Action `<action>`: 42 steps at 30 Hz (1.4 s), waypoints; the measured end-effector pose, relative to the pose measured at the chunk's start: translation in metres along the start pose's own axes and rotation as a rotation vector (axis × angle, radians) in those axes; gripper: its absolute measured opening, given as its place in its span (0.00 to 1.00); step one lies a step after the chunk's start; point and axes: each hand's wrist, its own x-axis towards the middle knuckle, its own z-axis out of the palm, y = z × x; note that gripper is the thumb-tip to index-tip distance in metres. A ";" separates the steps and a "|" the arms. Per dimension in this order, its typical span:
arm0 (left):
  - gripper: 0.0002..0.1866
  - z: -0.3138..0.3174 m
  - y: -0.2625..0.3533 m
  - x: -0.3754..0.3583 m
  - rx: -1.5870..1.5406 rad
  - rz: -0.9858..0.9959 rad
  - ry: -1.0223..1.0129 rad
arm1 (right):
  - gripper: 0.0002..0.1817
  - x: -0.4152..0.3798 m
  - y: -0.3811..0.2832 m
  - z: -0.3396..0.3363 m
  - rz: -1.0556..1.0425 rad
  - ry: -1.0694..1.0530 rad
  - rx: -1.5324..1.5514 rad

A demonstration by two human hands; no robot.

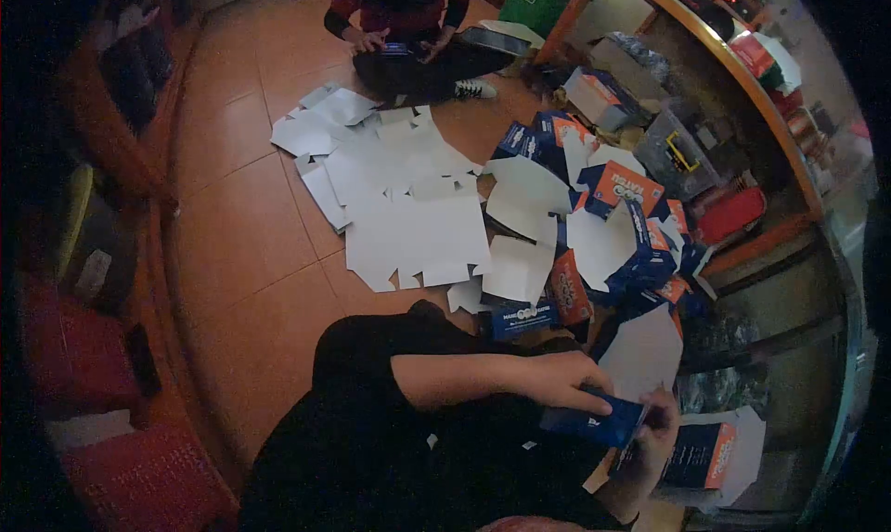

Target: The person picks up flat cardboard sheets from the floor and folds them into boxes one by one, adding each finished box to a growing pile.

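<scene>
My left hand reaches across from the left, its fingers pressed on a dark blue cardboard box low over my lap. At the box's right end my right hand grips the edge, with the fingers bent around it. Part of the box is in shadow, so its folds do not show clearly. A flattened carton with a white inside lies just beyond my hands. To the right of them rests another blue and orange carton.
White flat carton sheets overlap on the tiled floor. Beside them is a heap of blue and orange cartons. Opposite, a person sits with a dark object in hand. Right are a wooden shelf edge and a clear bin.
</scene>
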 end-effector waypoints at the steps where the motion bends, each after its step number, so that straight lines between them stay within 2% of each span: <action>1: 0.20 0.001 0.000 0.000 0.069 -0.015 -0.011 | 0.23 -0.004 -0.003 0.000 0.029 0.008 -0.044; 2: 0.20 0.001 0.000 0.001 0.139 -0.028 -0.023 | 0.21 -0.009 -0.006 0.001 0.057 0.017 -0.089; 6: 0.19 0.014 -0.019 0.007 0.060 -0.003 0.064 | 0.19 0.006 -0.033 0.015 0.015 -0.082 -0.479; 9: 0.17 0.018 -0.023 0.007 0.042 0.036 0.157 | 0.14 0.003 -0.018 0.025 -0.048 0.405 -0.368; 11: 0.17 0.019 -0.024 0.006 0.048 0.055 0.215 | 0.16 -0.003 -0.006 0.010 -0.118 0.284 -0.590; 12: 0.17 0.019 -0.021 0.006 0.053 0.026 0.176 | 0.16 0.000 -0.011 0.011 -0.153 0.222 -0.701; 15: 0.16 0.019 -0.015 0.004 0.056 -0.013 0.095 | 0.18 0.012 -0.029 0.020 -0.178 -0.205 -0.747; 18: 0.15 0.023 -0.021 0.005 0.016 -0.019 0.145 | 0.18 0.011 -0.031 0.022 0.112 -0.257 -0.712; 20: 0.15 0.021 -0.026 0.009 -0.020 -0.087 0.223 | 0.17 0.012 -0.030 0.030 -0.055 -0.018 -0.634; 21: 0.16 0.022 -0.030 0.011 -0.142 -0.018 0.353 | 0.17 0.013 -0.029 0.034 -0.138 0.102 -0.590; 23: 0.19 0.027 -0.037 0.014 -0.389 0.121 0.607 | 0.22 0.016 -0.031 0.036 -0.308 0.035 -0.599; 24: 0.20 0.026 -0.030 0.012 -0.607 0.080 0.623 | 0.24 0.017 -0.032 0.037 -0.393 0.004 -0.603; 26: 0.25 0.022 -0.010 0.007 -1.045 -0.010 0.640 | 0.27 0.024 -0.034 0.049 -0.402 -0.124 -0.776; 27: 0.29 0.017 -0.006 0.009 -1.081 0.141 0.575 | 0.28 0.025 -0.034 0.055 -0.404 -0.191 -0.862; 30: 0.25 0.016 0.014 -0.002 -1.177 -0.096 0.601 | 0.24 0.020 -0.011 0.068 -0.389 0.103 -0.798; 33: 0.21 0.008 -0.002 -0.011 -0.387 0.085 0.585 | 0.24 0.027 -0.016 0.063 -0.390 0.163 -0.677; 35: 0.19 0.006 -0.009 -0.011 0.334 0.129 0.703 | 0.27 0.026 -0.013 0.049 -0.444 0.024 -0.719; 37: 0.18 0.005 -0.008 -0.011 0.745 0.144 0.742 | 0.30 0.027 -0.010 0.046 -0.455 -0.039 -0.796; 39: 0.18 0.010 -0.007 -0.010 0.795 0.144 0.757 | 0.32 0.025 -0.005 0.053 -0.410 -0.021 -0.909; 42: 0.18 0.018 -0.004 -0.012 0.694 0.153 0.734 | 0.34 0.032 0.006 0.069 -0.317 0.139 -0.866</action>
